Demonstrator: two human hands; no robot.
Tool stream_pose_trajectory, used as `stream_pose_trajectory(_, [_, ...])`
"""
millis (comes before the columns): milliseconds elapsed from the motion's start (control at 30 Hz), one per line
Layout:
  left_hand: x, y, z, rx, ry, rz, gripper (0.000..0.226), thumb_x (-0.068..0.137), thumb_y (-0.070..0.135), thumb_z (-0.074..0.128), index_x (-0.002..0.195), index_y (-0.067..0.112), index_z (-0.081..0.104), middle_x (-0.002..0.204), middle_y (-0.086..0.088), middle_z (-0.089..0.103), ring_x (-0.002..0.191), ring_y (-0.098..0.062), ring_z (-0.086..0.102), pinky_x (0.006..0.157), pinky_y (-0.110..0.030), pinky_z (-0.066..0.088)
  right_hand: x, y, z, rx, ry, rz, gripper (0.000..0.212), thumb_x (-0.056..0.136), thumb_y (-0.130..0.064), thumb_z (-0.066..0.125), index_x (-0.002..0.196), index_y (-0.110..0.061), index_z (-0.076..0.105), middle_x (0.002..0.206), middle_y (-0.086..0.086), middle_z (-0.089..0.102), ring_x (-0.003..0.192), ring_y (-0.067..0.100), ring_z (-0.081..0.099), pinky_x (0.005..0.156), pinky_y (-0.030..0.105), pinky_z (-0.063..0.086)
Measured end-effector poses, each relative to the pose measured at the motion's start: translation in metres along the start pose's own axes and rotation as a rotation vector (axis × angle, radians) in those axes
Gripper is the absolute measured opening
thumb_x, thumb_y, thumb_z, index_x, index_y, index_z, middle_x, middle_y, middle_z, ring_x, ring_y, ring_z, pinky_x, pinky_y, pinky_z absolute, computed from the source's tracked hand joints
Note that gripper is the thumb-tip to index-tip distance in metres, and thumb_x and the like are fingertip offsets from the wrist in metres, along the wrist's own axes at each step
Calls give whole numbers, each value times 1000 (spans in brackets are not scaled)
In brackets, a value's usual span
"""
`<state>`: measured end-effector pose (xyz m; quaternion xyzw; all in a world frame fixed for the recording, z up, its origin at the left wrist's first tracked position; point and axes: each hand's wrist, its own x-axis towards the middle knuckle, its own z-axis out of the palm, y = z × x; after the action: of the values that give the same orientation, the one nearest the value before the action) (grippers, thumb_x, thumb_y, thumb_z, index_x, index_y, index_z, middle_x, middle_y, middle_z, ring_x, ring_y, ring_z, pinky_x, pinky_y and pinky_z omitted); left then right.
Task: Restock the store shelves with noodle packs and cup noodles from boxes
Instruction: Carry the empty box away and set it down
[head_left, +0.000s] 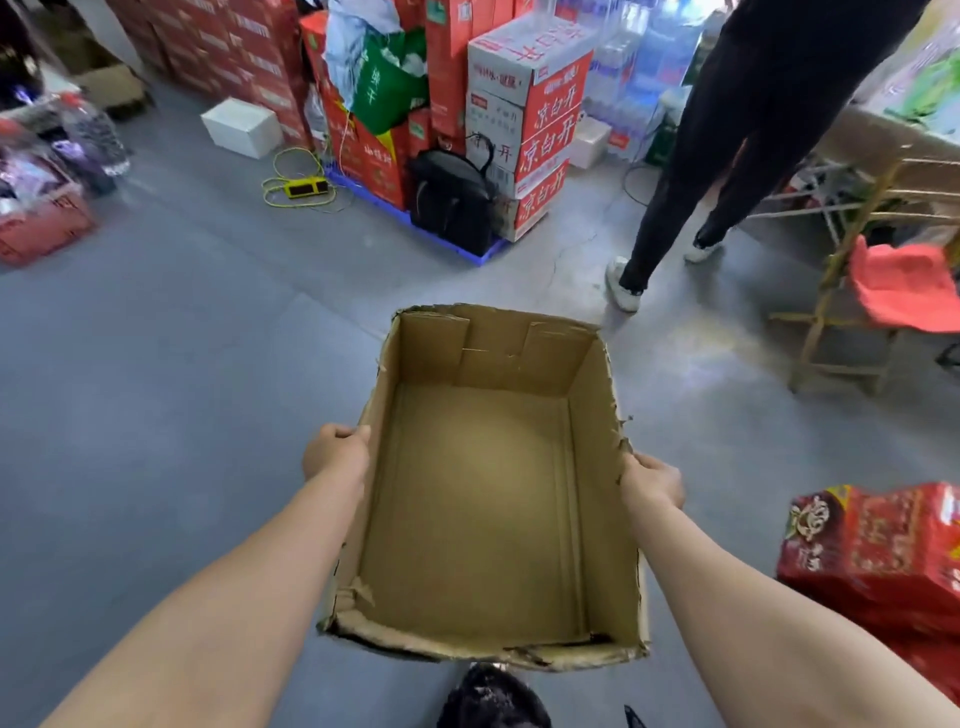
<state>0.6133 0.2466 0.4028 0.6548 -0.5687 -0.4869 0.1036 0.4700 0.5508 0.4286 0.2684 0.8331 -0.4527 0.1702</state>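
I carry an open brown cardboard box (483, 493) in front of me, above the grey floor. Its torn top flaps are gone and nothing lies inside it. My left hand (337, 452) grips the box's left wall, fingers curled over the rim. My right hand (652, 480) grips the right wall the same way. Red wrapped noodle packs (878, 551) are stacked at the lower right, beside my right forearm.
A person in black trousers (727, 156) stands ahead on the right. Stacked red and white cartons (524, 119) and a black bag (452, 197) sit straight ahead. A yellow power strip (306, 188) lies on the floor. A wooden stool with red cloth (898, 286) stands right.
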Motion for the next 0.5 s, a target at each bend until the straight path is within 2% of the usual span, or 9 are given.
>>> stream_pose_trajectory(67, [7, 12, 16, 12, 10, -14, 15, 91, 27, 70, 93, 13, 65, 98, -8, 69, 90, -32, 65, 80, -42, 56, 20, -13, 8, -22, -1, 18, 23, 98, -29, 60, 106, -16, 77, 95, 5, 74, 93, 33, 66, 89, 37, 55])
stream_pose_trajectory(167, [20, 29, 40, 19, 28, -33, 14, 90, 26, 71, 92, 13, 65, 98, -9, 70, 90, -32, 65, 84, -45, 58, 49, -29, 19, -46, -5, 27, 24, 98, -27, 58, 104, -9, 73, 106, 12, 73, 104, 39, 67, 96, 48, 56])
stream_pose_trajectory(267, [34, 45, 56, 35, 34, -22, 15, 90, 27, 71, 94, 13, 66, 100, -8, 70, 92, -32, 65, 86, -46, 58, 67, -43, 26, -60, -22, 33, 24, 100, -30, 58, 99, -15, 76, 95, 5, 74, 92, 35, 67, 92, 42, 57])
stream_pose_trajectory(433, [52, 63, 77, 47, 37, -21, 14, 93, 25, 69, 97, 13, 66, 101, -6, 68, 92, -30, 63, 87, -40, 56, 90, -58, 38, -78, -33, 17, 21, 102, -29, 55, 104, -22, 74, 98, 7, 71, 89, 27, 62, 87, 37, 54])
stream_pose_trajectory(500, [59, 70, 83, 51, 37, -6, 9, 93, 23, 66, 94, 14, 66, 99, -5, 67, 88, -29, 62, 82, -37, 54, 96, -63, 44, -150, -53, 9, 28, 102, -31, 53, 119, -18, 70, 114, 6, 70, 100, 28, 62, 94, 39, 53])
